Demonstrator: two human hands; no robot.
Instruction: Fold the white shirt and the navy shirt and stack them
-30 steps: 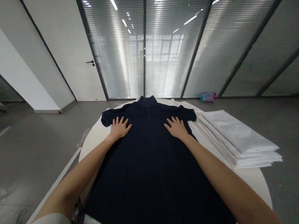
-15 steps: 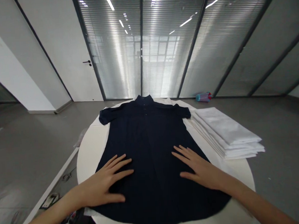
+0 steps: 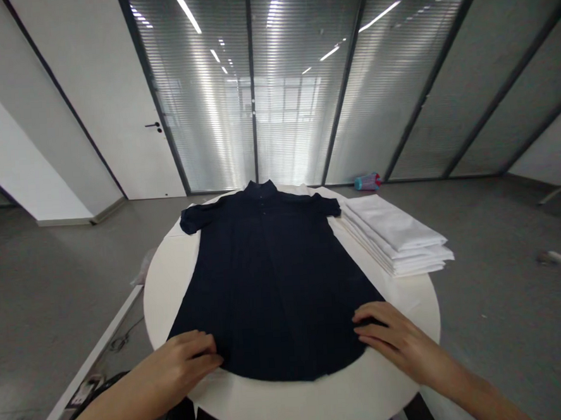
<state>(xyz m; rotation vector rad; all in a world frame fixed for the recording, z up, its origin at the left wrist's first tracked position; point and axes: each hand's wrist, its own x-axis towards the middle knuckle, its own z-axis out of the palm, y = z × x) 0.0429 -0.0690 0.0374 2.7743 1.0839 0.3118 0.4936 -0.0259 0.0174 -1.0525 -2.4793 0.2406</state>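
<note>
A dark navy short-sleeved dress point(image 3: 270, 280) lies spread flat, collar away from me, on a round white table point(image 3: 320, 397). My left hand point(image 3: 180, 362) rests at the near left corner of the hem, its fingers curled onto the fabric edge. My right hand point(image 3: 395, 339) lies at the near right corner of the hem, fingers stretched along the cloth and bent at the tips. Whether either hand pinches the hem I cannot make out.
A stack of folded white cloths point(image 3: 396, 231) sits on the table's right side beside the dress. A teal and red bottle point(image 3: 367, 181) lies on the grey floor by the glass wall. Bags and cables lie on the floor at lower left.
Both hands have slid from the shoulders down the dress to the hem corners near me. The view has pulled back from the table.
</note>
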